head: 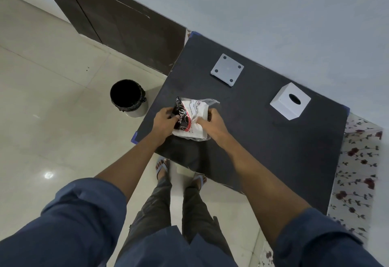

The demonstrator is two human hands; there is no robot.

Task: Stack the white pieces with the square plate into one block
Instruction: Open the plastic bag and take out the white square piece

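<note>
A clear plastic pack (192,117) with black and red print holds a stack of white pieces and lies near the left edge of the dark table (263,144). My left hand (165,120) grips the pack's printed left end. My right hand (210,122) holds its right side, fingers reaching into the open wrapper. A white square plate (227,70) with a hole at each corner lies flat at the back of the table. A white box (290,101) with an oval hole in its top stands to the right of the plate.
A black-lined bin (128,97) stands on the tiled floor left of the table. A dark cabinet (126,22) runs along the wall behind. A flowered cloth (355,174) lies at the table's right edge. My feet (181,172) stand under the near edge.
</note>
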